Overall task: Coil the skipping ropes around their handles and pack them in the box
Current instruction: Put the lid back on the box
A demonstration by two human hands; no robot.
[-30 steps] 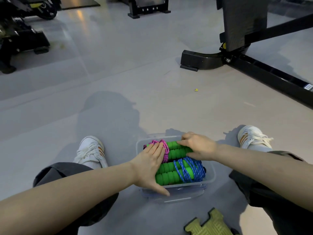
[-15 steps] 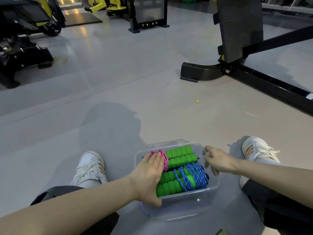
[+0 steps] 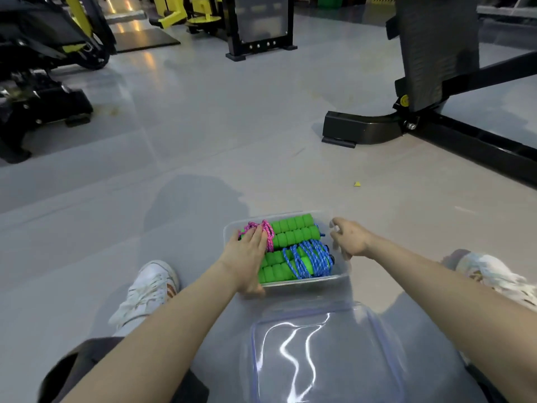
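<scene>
A clear plastic box (image 3: 340,276) sits on the grey floor between my feet. Inside lie two coiled skipping ropes with green foam handles: the pink rope (image 3: 268,232) at the far left and the blue rope (image 3: 309,258) at the near right. My left hand (image 3: 247,254) lies flat on the left part of the bundles, its fingers straight and its fingertips on the pink coil. My right hand (image 3: 347,241) is at the box's right wall, fingers loosely curled at the rim; whether it grips the wall is unclear.
The box's clear lid (image 3: 325,356) lies on the floor just in front of me. My white shoes (image 3: 148,289) flank the box. A black bench frame (image 3: 436,132) stands at the right, gym machines (image 3: 37,82) at the far left.
My right hand lifted off the green handles and moved to the box's right wall. The view tilted, so the lid now shows in front. My left hand stayed on the ropes.
</scene>
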